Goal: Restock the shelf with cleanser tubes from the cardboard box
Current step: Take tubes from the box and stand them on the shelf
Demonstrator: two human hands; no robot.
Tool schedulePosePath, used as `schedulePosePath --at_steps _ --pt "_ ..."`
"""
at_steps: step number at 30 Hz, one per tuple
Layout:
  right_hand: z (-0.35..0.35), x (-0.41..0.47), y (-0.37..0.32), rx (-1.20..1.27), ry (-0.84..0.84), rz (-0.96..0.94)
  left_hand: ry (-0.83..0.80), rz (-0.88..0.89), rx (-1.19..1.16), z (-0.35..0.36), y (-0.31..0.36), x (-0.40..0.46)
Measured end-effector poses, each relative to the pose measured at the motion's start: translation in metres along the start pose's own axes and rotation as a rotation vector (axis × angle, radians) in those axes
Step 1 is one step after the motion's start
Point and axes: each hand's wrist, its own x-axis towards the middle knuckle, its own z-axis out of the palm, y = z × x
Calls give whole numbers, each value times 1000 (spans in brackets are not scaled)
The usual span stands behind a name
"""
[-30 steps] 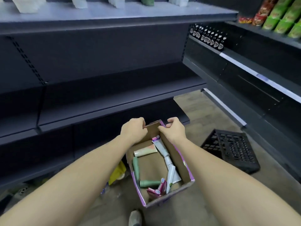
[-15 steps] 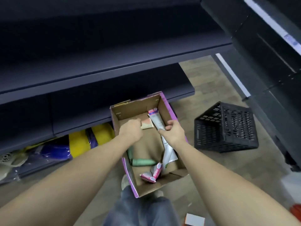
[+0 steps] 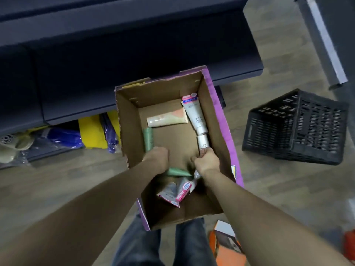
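Reaching down into the cardboard box (image 3: 215, 112) at frame centre, the left hand (image 3: 156, 160) curls its grip round a green tube (image 3: 148, 138) while the right hand (image 3: 207, 162) pinches a white tube (image 3: 203, 141), presumably gathering several for the dark shelf (image 3: 134, 54) above.

Both forearms are bare from the lower edge of the view to the wrists, with no sleeves, watch, bracelets or gloves showing. The left hand (image 3: 156, 159) and right hand (image 3: 207, 160) carry no rings that can be made out. The legs wear dark blue-grey denim trousers (image 3: 138, 244), creased and slightly faded over the thighs.
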Motion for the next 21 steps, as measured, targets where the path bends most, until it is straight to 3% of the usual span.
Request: schedulePosePath --at_steps 4,7,14,21 --pt "13 9 20 -98 -7 203 -88 52 90 39 7 14" --pt "27 16 32 -134 -28 253 -70 81 198 59 8 23" --pt "37 35 39 -189 -44 220 -47 55 174 71 -2 39" --pt "17 32 20 -49 -48 63 -95 -34 -11 48 1 31"
